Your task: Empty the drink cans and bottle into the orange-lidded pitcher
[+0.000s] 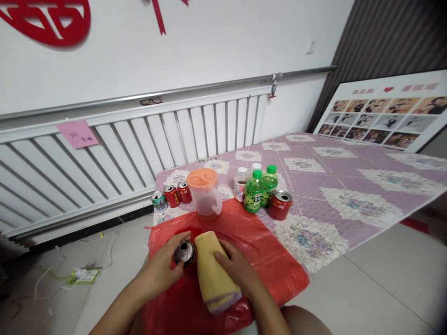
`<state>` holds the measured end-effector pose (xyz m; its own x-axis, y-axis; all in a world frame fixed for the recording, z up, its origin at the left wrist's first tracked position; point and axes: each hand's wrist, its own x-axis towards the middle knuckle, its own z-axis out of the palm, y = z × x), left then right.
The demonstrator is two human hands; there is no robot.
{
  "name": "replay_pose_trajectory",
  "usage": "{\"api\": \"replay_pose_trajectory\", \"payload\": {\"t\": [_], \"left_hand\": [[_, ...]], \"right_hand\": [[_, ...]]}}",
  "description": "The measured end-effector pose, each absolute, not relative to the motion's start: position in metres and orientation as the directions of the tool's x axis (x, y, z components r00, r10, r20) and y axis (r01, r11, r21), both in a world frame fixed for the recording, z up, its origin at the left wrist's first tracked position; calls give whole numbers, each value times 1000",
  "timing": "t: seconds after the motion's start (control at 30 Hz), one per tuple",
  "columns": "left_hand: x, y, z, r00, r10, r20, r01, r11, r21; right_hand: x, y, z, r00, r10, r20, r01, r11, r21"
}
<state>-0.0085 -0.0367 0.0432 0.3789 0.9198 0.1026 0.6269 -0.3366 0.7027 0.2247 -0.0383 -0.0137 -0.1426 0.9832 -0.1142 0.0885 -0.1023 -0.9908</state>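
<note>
My left hand curls around a dark drink can with an opened top, thumb on the near side and fingers on the far side. Right beside it, a folded yellow cloth with a purple stitched edge is gripped by my right hand, thumb on top. Both are over a red plastic sheet spread on the table's near corner. Just beyond stands a clear plastic pitcher with an orange lid and a little liquid at the bottom.
Three small cans stand left of the pitcher. To its right are green-capped bottles, white-capped bottles and a wide red can. The flowered tablecloth reaches a photo board. A radiator lines the wall.
</note>
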Motion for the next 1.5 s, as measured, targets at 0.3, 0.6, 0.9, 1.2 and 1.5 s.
{"api": "replay_pose_trajectory", "payload": {"t": [0.3, 0.6, 0.9, 1.2, 1.5], "left_hand": [[-4, -38, 36, 306, 942, 139, 673, -317, 668], [-4, -34, 33, 343, 930, 134, 653, -339, 677], [0, -33, 40, 350, 931, 106, 663, -326, 674], [2, -33, 39, 368, 922, 124, 674, -356, 647], [-4, -30, 31, 378, 914, 151, 657, -380, 651]], "right_hand": [[225, -42, -10, -188, 978, -86, -97, -106, -990], [245, -50, 2, -102, 981, -164, -386, -191, -902], [296, -63, -13, 128, 963, -236, -214, -206, -955], [283, -65, -23, 2, 985, -172, -82, -171, -982], [288, -58, -41, 120, 993, 16, 436, -38, -899]]}}
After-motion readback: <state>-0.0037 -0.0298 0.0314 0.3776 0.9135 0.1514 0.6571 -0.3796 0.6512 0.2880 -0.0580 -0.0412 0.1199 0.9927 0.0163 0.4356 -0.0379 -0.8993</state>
